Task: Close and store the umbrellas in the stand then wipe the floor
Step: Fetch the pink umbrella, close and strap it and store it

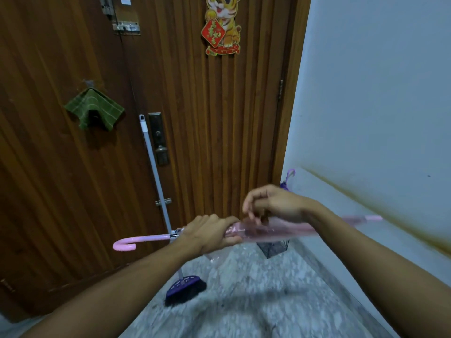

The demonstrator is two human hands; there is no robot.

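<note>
Head view: pink umbrella (280,229), closed, long axis level across the wooden door (219,118), hooked handle pointing left, tip right. Left hand (210,234) grip clamped on the folded canopy; right hand (273,203) fingers pinching it from above. Tiger decoration (223,25) on door bears unreadable red-plaque characters. Wire stand (273,247) at door's right foot; broom (185,289) leans against door.

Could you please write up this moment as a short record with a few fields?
setting: wooden door, speckled floor
pink umbrella: closed, held level
left hand: grip around the canopy near the handle
right hand: fingers at the folded canopy
stand: black wire, in the corner, holds a purple umbrella
broom: leaning on the door
green cloth: hanging on the door
</note>
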